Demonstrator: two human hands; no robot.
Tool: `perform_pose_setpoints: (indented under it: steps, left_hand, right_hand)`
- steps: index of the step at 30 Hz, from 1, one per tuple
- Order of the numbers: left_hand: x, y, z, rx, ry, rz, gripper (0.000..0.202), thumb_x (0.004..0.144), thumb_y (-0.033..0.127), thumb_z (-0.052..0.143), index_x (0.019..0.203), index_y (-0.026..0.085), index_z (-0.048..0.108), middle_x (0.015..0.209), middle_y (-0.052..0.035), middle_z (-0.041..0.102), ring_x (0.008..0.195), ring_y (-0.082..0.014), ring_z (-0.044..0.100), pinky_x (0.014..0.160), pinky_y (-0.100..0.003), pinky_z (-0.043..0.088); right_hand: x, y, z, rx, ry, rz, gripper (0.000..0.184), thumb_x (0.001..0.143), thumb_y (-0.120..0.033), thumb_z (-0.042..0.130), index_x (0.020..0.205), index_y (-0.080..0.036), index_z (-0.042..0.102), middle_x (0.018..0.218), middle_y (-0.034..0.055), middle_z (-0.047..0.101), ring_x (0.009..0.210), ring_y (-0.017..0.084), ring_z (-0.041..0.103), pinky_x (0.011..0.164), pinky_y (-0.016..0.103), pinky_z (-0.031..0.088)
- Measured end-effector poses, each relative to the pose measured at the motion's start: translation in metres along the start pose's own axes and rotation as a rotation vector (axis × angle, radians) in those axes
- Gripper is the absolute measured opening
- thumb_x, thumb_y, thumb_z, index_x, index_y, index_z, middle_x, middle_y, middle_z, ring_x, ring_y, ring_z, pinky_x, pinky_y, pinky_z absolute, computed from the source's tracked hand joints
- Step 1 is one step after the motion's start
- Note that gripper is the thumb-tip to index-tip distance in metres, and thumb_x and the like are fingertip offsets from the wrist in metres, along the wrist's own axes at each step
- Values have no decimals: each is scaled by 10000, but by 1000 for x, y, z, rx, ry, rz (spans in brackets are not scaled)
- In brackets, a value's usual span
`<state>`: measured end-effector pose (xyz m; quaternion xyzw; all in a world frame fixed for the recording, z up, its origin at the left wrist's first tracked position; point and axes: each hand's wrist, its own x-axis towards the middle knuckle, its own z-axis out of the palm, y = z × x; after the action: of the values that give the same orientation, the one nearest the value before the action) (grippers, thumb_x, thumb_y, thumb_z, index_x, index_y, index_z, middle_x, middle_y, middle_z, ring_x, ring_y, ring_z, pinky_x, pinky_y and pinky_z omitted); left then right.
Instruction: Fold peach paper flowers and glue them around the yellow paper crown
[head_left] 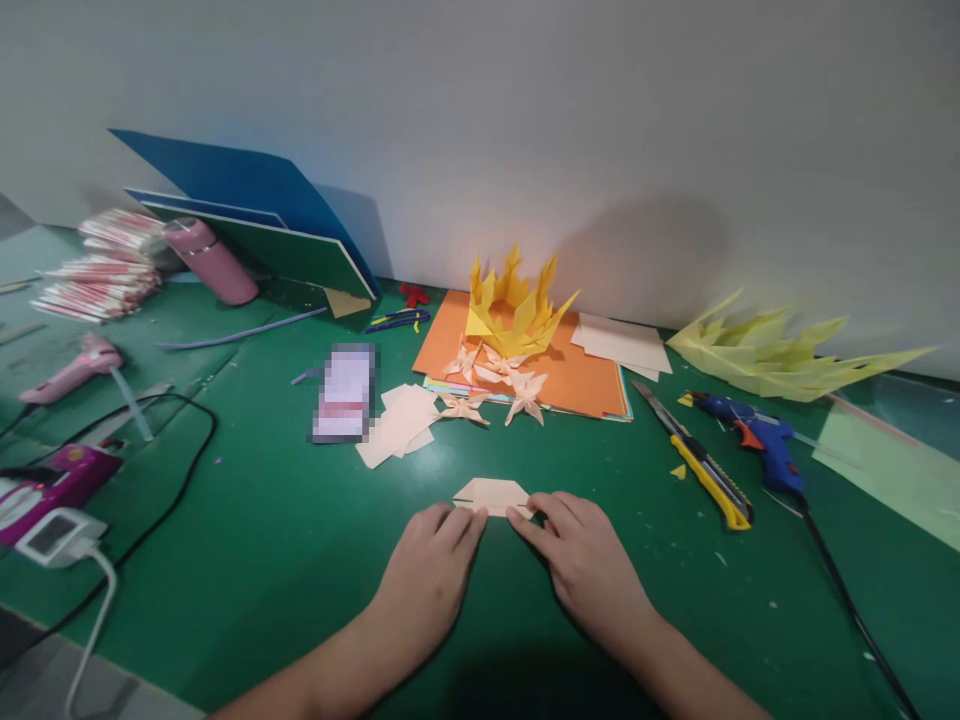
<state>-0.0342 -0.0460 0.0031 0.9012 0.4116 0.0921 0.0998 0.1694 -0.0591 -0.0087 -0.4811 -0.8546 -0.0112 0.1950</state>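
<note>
A small folded piece of peach paper (492,494) lies flat on the green table (300,540) in front of me. My left hand (429,565) presses its lower left edge with the fingertips, fingers close together. My right hand (581,560) pinches or presses the paper's lower right corner. Behind it lie several finished peach paper flowers (495,385) and a stack of peach squares (401,420).
An orange paper stack (585,380) carries a yellow spiky paper crown (516,305). A yellow utility knife (701,460) and a blue glue gun (757,435) with its cord lie right. Pale yellow spiky paper (780,355) lies far right. Pink glue guns (71,370), cables, a phone (343,392) lie left.
</note>
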Motion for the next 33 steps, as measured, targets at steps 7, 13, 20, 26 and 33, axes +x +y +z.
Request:
perform_pose_setpoints:
  steps: [7,13,20,26,33]
  left_hand:
    - [14,-6,-3,38,57,32,209,896,191,437,1027,165,597,817,-52,628,725,-200,541,633,-340,437]
    - [39,-15,1,48,124,59,281,895,232,464,650,158,580,626,-23,551,627,-173,505,606,-319,404]
    - [46,-13,-8,-141,113,-142,130,803,225,605,899,164,543,926,-56,590,831,-209,508,742,-354,437]
    - [50,-17,-9,-347,58,-95,97,790,100,578,803,175,519,958,-47,584,884,-195,515,790,-342,446]
    - [48,-20,-4,-330,100,-31,38,790,120,604,793,156,593,881,-39,626,850,-186,533,787,-328,460]
  right_hand:
    - [11,2,0,209,76,125,339,780,-37,406,875,-198,688,894,93,629,843,218,540,739,364,443]
    - [34,0,6,282,51,224,264,842,-184,509,1082,-126,602,941,118,610,861,243,531,754,390,459]
    - [43,-1,5,364,-117,336,165,804,-128,574,965,-152,600,924,85,602,867,224,533,763,353,439]
    - [59,6,-3,435,-272,419,132,744,-90,619,841,-178,641,788,28,570,777,187,542,682,293,421]
    - [46,7,5,425,-69,364,125,818,-112,554,769,-185,642,768,22,597,756,165,558,678,273,425]
